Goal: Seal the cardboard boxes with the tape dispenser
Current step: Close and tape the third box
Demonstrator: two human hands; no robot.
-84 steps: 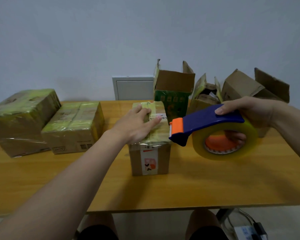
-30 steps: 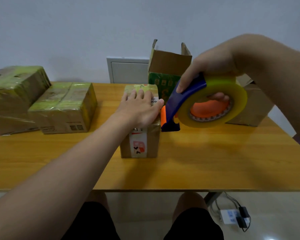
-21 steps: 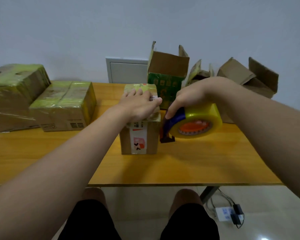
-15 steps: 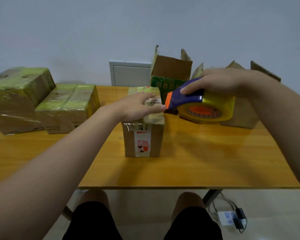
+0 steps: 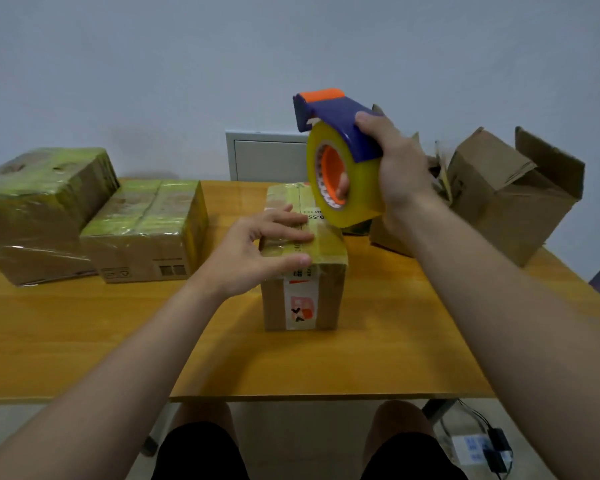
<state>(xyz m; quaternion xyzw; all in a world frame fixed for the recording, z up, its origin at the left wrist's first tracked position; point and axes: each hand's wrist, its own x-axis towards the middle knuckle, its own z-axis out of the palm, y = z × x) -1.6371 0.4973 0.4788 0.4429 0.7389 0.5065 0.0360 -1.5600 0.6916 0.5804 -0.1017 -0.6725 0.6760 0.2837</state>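
Tape dispenser [image 5: 340, 129], blue plastic with an orange tip and a fat glossy roll of yellowish clear tape on an orange core, is gripped in my right hand [image 5: 397, 171], fingers curled through the core, held up above the far right edge of the small cardboard box [image 5: 305, 299]. My left hand [image 5: 253, 252] rests flat, fingers straight, on that box's shiny taped top at mid wooden table [image 5: 84, 341]. Far left sit two tape-wrapped boxes, a bulky box [image 5: 39, 209] and a lower box [image 5: 149, 233], touching; far right, one open-flapped carton [image 5: 513, 199].

grey wall [image 5: 153, 64], wooden table [image 5: 84, 334], tiled floor [image 5: 326, 414]
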